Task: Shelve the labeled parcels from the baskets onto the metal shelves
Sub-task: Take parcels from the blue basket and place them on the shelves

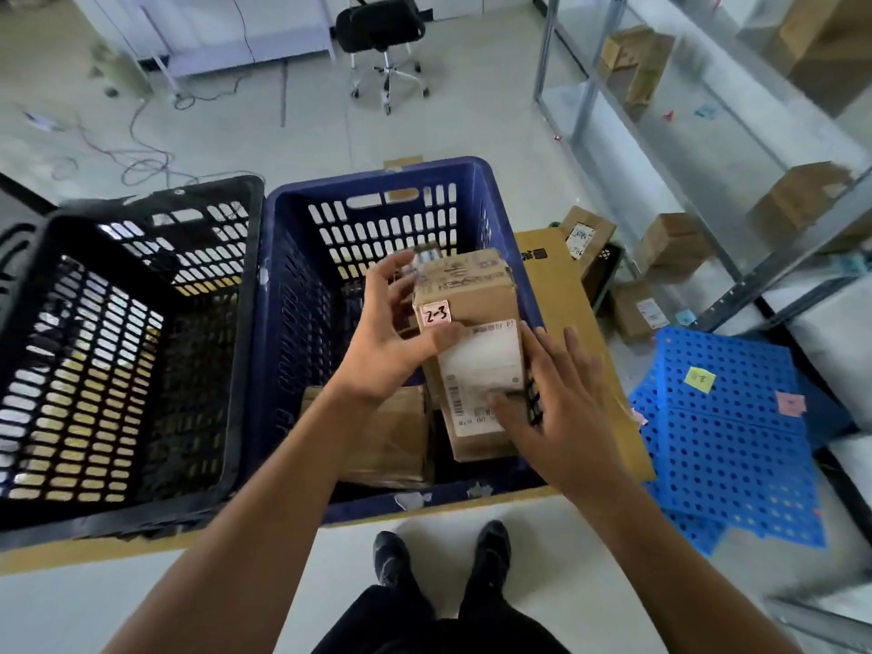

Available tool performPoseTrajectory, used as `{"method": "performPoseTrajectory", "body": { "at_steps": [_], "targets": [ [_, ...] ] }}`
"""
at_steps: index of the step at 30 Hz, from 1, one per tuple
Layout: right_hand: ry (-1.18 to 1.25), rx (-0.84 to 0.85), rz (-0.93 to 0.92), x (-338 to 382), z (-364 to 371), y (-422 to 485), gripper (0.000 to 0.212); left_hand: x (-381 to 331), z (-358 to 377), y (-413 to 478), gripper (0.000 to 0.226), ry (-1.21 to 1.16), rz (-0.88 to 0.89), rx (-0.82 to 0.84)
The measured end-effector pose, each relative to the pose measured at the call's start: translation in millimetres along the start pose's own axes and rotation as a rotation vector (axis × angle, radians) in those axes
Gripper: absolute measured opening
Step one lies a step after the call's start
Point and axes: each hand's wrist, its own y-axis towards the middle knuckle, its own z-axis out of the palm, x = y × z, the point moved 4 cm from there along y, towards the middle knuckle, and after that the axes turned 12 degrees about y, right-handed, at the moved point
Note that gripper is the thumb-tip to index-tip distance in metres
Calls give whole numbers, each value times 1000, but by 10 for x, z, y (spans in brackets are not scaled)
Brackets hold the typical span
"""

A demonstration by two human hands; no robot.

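A pale tiled floor [472, 110] fills the room, with loose cables [141, 158] trailing well beyond and to the left of the hands and a black swivel chair [380, 26] far ahead of them. A black basket [118, 346] stands to the left of both hands, and a blue basket [377, 191] stands right beside it, directly below the hands. Both baskets rest on a cardboard sheet [557, 276] laid on the floor.

The left hand [391, 342] grips a parcel [472, 299]. Its thumb lies across the top face, just under a pink tag [436, 314] marked "2-3". Its fingers are spread along the parcel's left side. The right hand [561, 408] is flat and released, with fingers straight and fanned. Its palm is against the parcel's right side and its thumb rests on the white shipping label [476, 370].

The parcel sits between the two hands, over the inside of the blue basket. Its long axis runs away from the person, the far end leaning slightly left, and the labelled face is turned up. A second parcel [391, 436] lies in the basket under the left wrist.

To the right of the right hand, blue perforated mats [731, 417] lie on the floor. Metal shelves [543, 49] stand beyond the mats and hold several brown boxes [674, 245].
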Motion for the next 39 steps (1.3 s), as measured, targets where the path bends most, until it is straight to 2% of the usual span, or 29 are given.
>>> {"method": "performPoseTrajectory", "body": {
  "at_steps": [3,5,7,13,15,17,19,22,26,28,31,39],
  "targets": [
    [208,-25,-60,194,-68,-39,81,-236,-86,-121,85,-80,55,-31],
    [449,0,-35,315,-101,-56,83,-370,-146,-185,82,-143,76,-52],
    [592,35,-28,470,-142,-73,86,-471,-216,-245,78,-169,98,-51],
    [571,-92,-80,947,-176,-274,86,-753,-418,-507,68,-179,196,81],
    [607,-151,-71,1160,-107,-418,82,-813,-516,-637,74,-127,250,133],
    [683,-203,-76,1411,-10,-634,69,-797,-603,-795,82,-95,306,199],
    [723,-276,-36,1563,118,-888,60,-695,-642,-1001,81,-94,367,286],
    [745,-455,66,1566,312,-1336,69,-364,-628,-1348,73,-101,385,348],
    [766,-657,276,1429,454,-2127,82,162,-443,-1775,55,92,289,350],
    [747,-737,363,1340,497,-2575,82,309,-306,-1943,53,268,365,367],
    [751,-870,465,1232,579,-3216,79,415,-64,-2181,62,479,529,425],
    [791,-1108,550,1239,661,-4497,72,191,678,-2919,76,712,801,659]
  ]
}}
